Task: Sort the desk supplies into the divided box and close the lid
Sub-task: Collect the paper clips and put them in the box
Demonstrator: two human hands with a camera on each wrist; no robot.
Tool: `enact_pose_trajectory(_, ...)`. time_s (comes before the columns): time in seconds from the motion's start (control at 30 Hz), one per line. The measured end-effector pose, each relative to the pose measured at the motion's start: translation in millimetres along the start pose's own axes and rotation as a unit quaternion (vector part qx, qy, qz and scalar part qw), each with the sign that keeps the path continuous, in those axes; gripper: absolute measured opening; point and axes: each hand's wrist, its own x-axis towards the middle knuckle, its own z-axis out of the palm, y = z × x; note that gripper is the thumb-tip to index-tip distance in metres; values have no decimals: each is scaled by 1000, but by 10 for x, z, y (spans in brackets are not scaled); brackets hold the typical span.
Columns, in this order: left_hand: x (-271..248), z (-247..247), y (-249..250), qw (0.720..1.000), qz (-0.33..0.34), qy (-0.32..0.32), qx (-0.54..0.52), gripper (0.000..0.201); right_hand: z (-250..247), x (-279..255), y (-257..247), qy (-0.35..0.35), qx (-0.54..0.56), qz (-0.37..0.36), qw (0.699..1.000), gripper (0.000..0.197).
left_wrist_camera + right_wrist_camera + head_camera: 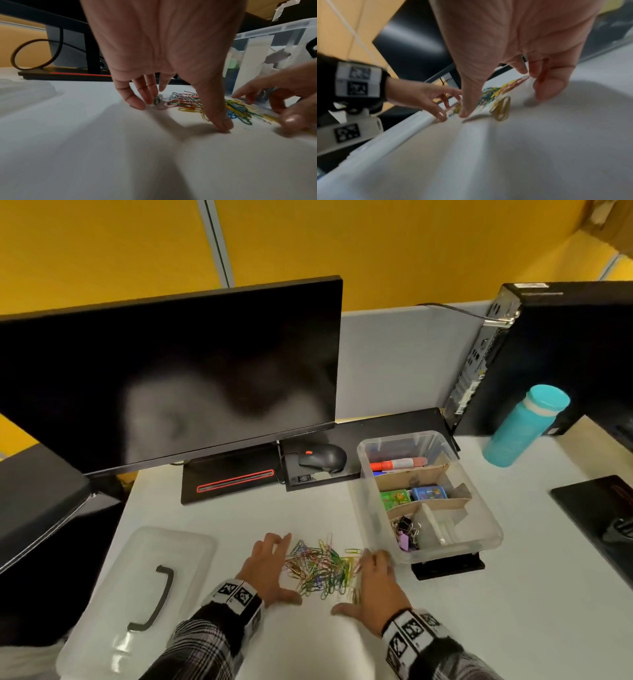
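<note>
A heap of coloured paper clips point(322, 568) point(192, 102) point(489, 93) lies on the white desk between my hands. My left hand point(281, 566) point(180, 116) is open, with straight fingertips on the desk at the heap's left edge. My right hand point(359, 580) point(505, 104) is open at the heap's right edge, fingertips down, and holds nothing. The clear divided box point(373, 529) point(257, 47) stands just to the right, lid off. It holds a red marker point(397, 463), green and blue small items point(395, 498) and binder clips point(406, 530). The clear lid point(137, 601) with a black handle lies at the left.
A dark monitor point(171, 371) and a black mouse point(322, 457) stand behind the clips. A teal bottle point(524, 426) and a computer tower point(565, 354) are at the back right. A black pad point(596, 508) lies at the right edge.
</note>
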Motion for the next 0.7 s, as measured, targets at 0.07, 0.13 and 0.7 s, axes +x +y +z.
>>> enact_pose_trajectory(0.07,24,35,10,999,17,9,-28,114,72,153,-87,-6,8,22,1000,130)
enact_pose_trajectory(0.13,43,73,35,997,39,23,-57,105,102,254,-194,-9,8,17,1000,128)
enact_pose_trajectory(0.7,109,71,-9,989,128,70,-22,30,196,375,-325,34,-19,-96,995,34)
